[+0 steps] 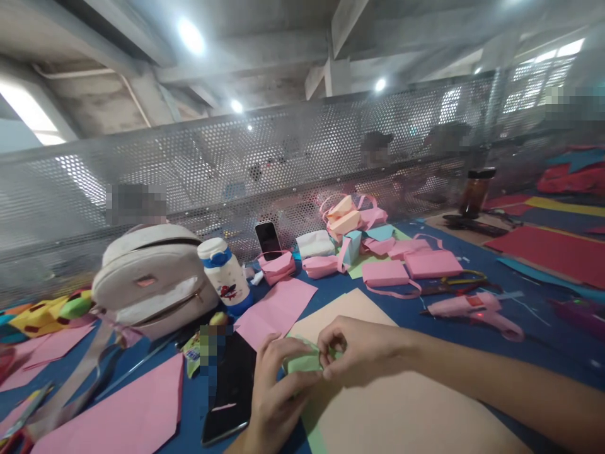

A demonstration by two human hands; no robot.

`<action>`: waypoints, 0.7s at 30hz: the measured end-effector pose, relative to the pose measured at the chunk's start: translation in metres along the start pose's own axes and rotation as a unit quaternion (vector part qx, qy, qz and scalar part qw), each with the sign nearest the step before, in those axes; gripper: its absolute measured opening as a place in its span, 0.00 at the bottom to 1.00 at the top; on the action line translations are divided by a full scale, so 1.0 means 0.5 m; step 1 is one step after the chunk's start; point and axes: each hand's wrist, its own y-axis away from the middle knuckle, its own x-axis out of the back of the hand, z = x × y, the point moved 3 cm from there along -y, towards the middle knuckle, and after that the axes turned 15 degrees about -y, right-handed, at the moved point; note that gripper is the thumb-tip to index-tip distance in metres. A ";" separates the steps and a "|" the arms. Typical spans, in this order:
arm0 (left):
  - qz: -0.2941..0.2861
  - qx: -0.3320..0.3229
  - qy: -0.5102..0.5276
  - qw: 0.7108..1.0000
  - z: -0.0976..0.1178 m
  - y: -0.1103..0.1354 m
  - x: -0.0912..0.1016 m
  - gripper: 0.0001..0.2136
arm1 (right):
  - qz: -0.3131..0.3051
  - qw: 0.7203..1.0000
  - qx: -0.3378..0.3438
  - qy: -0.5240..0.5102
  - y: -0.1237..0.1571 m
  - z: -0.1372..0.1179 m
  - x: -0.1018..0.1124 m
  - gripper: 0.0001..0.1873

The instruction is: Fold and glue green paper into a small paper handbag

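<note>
A small folded green paper piece [302,362] is held between both hands above a large beige paper sheet [401,403]. My left hand [278,391] grips its left side, with thumb and fingers around it. At its right edge, my right hand [357,347] pinches the paper with fingers bent together. Part of the green piece is hidden by the fingers. Left of my hands lies a black smartphone [234,384]. A creased pink paper sheet [278,309] lies just beyond them.
A pink glue gun [472,308] with a red light lies at the right. Small pink paper bags [385,273] are grouped at the back. A white backpack [151,277] and a water bottle [224,274] stand at the left, before a perforated metal partition [293,151]. Scissors [23,416] lie front left.
</note>
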 end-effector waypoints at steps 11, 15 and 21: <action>-0.013 -0.006 0.031 0.999 -0.001 0.009 -0.008 0.11 | -0.046 0.996 -0.027 -0.077 0.003 0.015 -0.001 0.09; -0.011 -0.011 0.032 0.999 0.001 0.011 -0.009 0.10 | -0.057 0.995 -0.032 -0.077 0.004 0.011 -0.006 0.10; -0.012 -0.018 0.034 0.999 0.006 0.012 -0.004 0.09 | -0.065 0.996 -0.017 -0.051 0.003 0.010 -0.006 0.09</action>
